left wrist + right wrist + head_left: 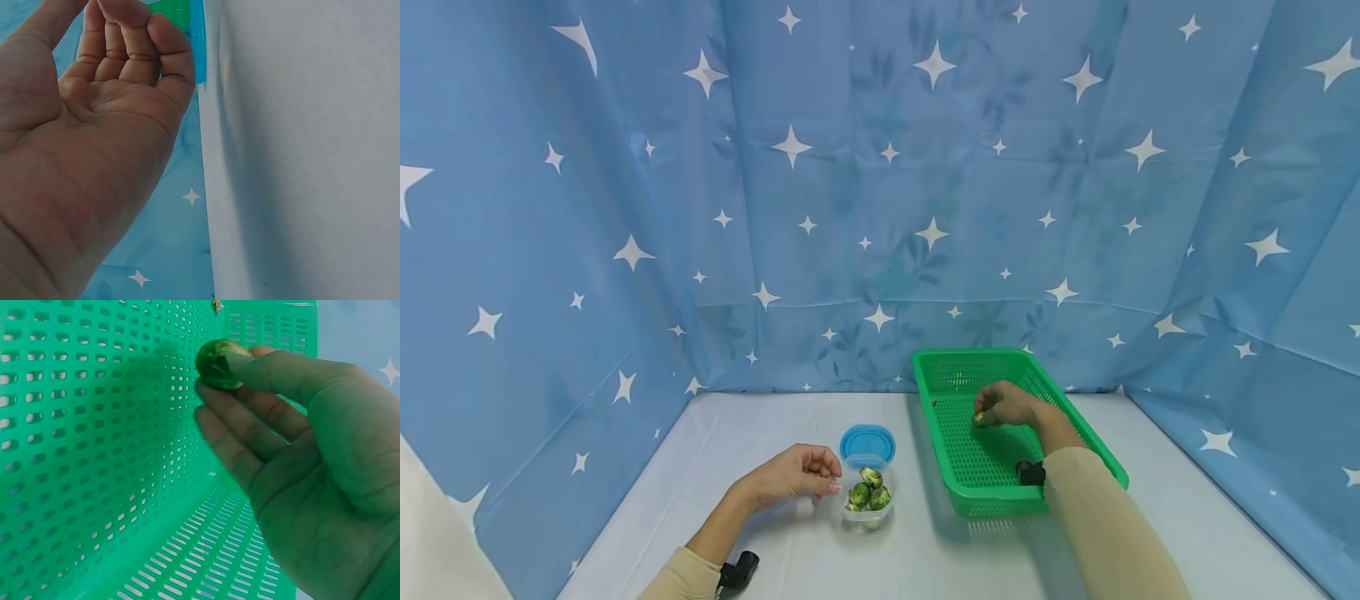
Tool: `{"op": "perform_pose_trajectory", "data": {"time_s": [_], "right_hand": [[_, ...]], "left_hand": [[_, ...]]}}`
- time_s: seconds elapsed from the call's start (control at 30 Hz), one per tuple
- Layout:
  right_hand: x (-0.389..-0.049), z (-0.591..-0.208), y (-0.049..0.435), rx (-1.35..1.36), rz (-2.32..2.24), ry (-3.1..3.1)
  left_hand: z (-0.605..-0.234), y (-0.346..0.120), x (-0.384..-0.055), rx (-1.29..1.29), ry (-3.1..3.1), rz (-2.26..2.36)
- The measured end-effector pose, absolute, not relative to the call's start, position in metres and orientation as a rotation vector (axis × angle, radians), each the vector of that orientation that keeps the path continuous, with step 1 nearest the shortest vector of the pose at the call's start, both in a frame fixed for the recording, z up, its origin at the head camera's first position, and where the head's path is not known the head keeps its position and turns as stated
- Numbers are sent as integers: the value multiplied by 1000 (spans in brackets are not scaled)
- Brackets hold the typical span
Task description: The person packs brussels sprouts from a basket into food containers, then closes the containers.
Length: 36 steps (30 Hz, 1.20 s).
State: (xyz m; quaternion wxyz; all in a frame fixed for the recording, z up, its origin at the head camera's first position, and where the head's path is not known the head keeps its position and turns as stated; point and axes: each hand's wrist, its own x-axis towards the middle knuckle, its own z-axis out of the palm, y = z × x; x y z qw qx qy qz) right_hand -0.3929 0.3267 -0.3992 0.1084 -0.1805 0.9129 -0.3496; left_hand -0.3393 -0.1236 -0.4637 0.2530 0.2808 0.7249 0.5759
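A small clear plastic container (847, 510) holds several Brussels sprouts (859, 493), in front of a round blue lid (867, 442) on the table. My left hand (797, 477) is just left of the container, loosely bent, with thumb and fingertips right at its rim. In the left wrist view that palm (94, 150) shows bare, and the container is hidden. Over the floor of a green basket (951, 454), my right hand (1011, 406) pinches one Brussels sprout (215, 365) between thumb and fingers.
The basket has raised, slotted walls, and its near rim runs below my right forearm (1105, 525). A tiny brown scrap (217, 306) shows inside it. A blue star-patterned curtain (880, 208) closes off the back and sides of the white table (760, 425).
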Motion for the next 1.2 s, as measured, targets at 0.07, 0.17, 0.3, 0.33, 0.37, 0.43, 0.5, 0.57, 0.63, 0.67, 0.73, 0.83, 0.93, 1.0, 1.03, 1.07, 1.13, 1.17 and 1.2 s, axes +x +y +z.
{"op": "perform_pose_trajectory", "data": {"time_s": [0.07, 0.17, 0.3, 0.33, 0.37, 0.43, 0.5, 0.57, 0.63, 0.67, 0.73, 0.83, 0.93, 1.0, 1.03, 1.07, 1.13, 1.17, 1.2], "right_hand": [[-395, -400, 327, -542, -1073, 2682], [-397, -401, 329, -552, -1102, 2690], [-398, -401, 329, -564, -1127, 2695], [-399, -402, 329, -570, -1134, 2694], [-399, -401, 329, -577, -1137, 2694], [-399, -402, 328, -579, -1144, 2695], [-399, -402, 328, -586, -1152, 2699], [-399, -402, 328, -590, -1152, 2716], [-400, -401, 328, -594, -1156, 2734], [-400, -400, 328, -606, -1158, 2739], [-400, -400, 328, -618, -1160, 2754], [-401, -398, 327, -619, -1174, 2763], [-401, -397, 325, -608, -1178, 2786], [-401, -396, 324, -598, -1187, 2801], [-401, -395, 323, -596, -1196, 2807], [-401, -395, 322, -601, -1201, 2813], [-401, -393, 321, -614, -1215, 2822], [-401, -392, 320, -611, -1225, 2829], [-401, -391, 319, -620, -1229, 2834]], "left_hand": [[-464, -124, -340, 761, 1975, 1565], [-464, -123, -340, 757, 1979, 1564], [-465, -123, -340, 755, 1981, 1566], [-465, -124, -340, 756, 1980, 1566], [-465, -124, -340, 756, 1979, 1567], [-465, -124, -339, 759, 1976, 1567], [-465, -124, -339, 762, 1973, 1567], [-465, -124, -339, 761, 1972, 1568], [-465, -124, -339, 759, 1974, 1570], [-464, -124, -339, 758, 1975, 1571], [-464, -124, -339, 755, 1977, 1573], [-465, -124, -340, 753, 1977, 1575], [-465, -124, -340, 753, 1974, 1575], [-466, -124, -340, 753, 1972, 1575], [-466, -124, -340, 754, 1971, 1575], [-466, -124, -340, 755, 1972, 1574], [-465, -124, -340, 757, 1972, 1572], [-465, -124, -340, 759, 1971, 1571], [-465, -124, -340, 761, 1973, 1569]]}}
